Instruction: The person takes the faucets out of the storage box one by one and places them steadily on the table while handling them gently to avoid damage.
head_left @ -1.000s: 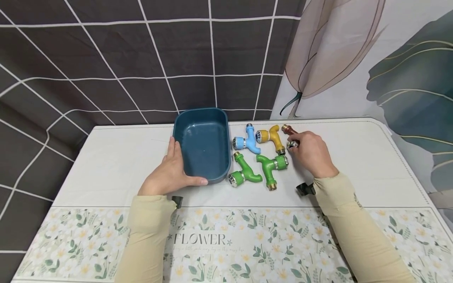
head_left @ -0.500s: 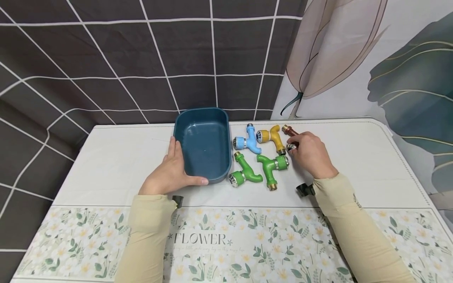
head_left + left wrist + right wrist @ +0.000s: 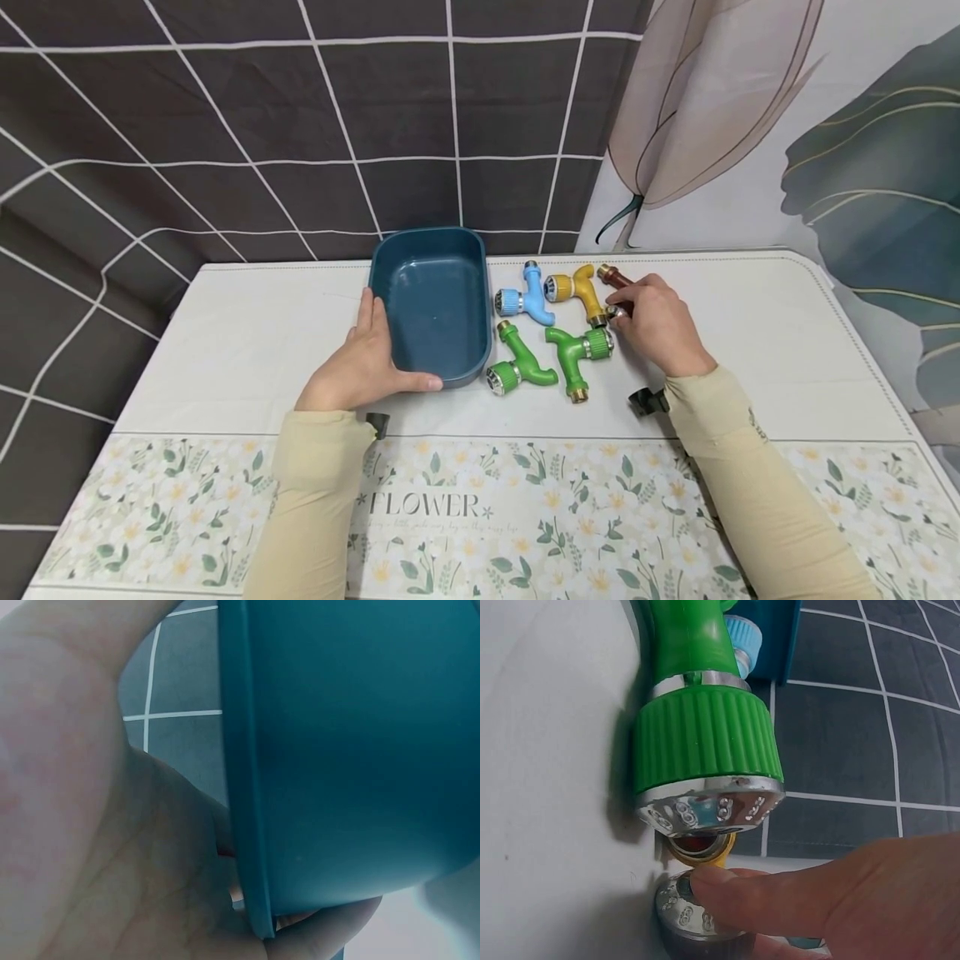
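My left hand (image 3: 352, 362) rests against the near left corner of a dark blue basin (image 3: 480, 350). Its fingers lie straight along the left rim, and the thumb stretches along the front. In the left wrist view the basin's outer wall (image 3: 360, 750) fills the right side, with a finger against its lower edge. At the right, my right hand (image 3: 660, 325) pinches a dark red tap (image 3: 613, 277) with a brass threaded end, largely hidden by the fingers. In the right wrist view the thumb touches that tap's chrome knob face (image 3: 676, 909), just below a green tap's ribbed knob (image 3: 705, 739).
Between basin and right hand lie a blue tap (image 3: 532, 296), a yellow tap (image 3: 583, 292), a green tap (image 3: 521, 362) and a second green tap (image 3: 573, 367). A dark gridded cloth (image 3: 300, 108) hangs behind the table (image 3: 247, 333). A floral mat (image 3: 480, 542) covers its front.
My right hand has shifted very slightly away from me, and the dark red tap's chrome knob has turned a little under the fingers. The left hand and basin stay in place.
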Demonstrator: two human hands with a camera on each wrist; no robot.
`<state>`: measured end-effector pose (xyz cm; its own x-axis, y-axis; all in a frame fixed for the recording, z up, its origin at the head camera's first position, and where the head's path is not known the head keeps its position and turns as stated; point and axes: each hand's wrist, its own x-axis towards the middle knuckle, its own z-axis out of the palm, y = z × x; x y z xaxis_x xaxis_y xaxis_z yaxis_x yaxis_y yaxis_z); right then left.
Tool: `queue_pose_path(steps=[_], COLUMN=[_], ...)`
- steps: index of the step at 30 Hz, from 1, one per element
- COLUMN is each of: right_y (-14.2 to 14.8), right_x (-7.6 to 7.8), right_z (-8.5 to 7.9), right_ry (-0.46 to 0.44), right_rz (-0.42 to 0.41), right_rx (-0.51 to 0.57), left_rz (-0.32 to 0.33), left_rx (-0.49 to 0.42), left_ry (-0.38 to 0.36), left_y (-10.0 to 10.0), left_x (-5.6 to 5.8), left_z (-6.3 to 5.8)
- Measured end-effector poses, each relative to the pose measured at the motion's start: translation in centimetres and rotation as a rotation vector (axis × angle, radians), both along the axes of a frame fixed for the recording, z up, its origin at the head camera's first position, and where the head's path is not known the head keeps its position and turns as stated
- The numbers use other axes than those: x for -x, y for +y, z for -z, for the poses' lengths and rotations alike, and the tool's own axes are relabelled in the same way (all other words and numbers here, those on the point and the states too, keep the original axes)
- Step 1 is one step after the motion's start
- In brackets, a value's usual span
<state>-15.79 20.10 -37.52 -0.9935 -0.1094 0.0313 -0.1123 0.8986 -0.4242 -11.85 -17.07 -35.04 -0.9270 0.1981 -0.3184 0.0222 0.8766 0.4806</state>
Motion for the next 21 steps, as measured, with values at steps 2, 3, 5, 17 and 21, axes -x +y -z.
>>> queue_pose_path(steps=[2, 3, 5, 17, 21], right_y=[-0.05, -0.07, -0.16, 0.50, 0.62], right_x=[0.08, 0.11, 0.14, 0.09, 0.05], right_z=[-0.05, -0.08, -0.14, -0.75, -0.95], right_ry=[-0.001, -0.003, -0.006, -0.050, -0.059], right_rz=[-0.005, -0.007, -0.008, -0.013, -0.018], right_rx=[-0.009, -0.012, -0.025, -0.047, -0.054], left_rz=[0.000, -0.002, -0.002, 0.003, -0.003], left_rx=[0.003, 0.004, 0.004, -0.013, -0.016], left_ry=[0.000, -0.002, -0.002, -0.009, -0.015], left_y=[-0.05, -0.10, -0.15, -0.20, -0.11], left_x=[0.02, 0.05, 0.03, 0.15, 0.13], left_z=[-0.05, -0.07, -0.15, -0.06, -0.14])
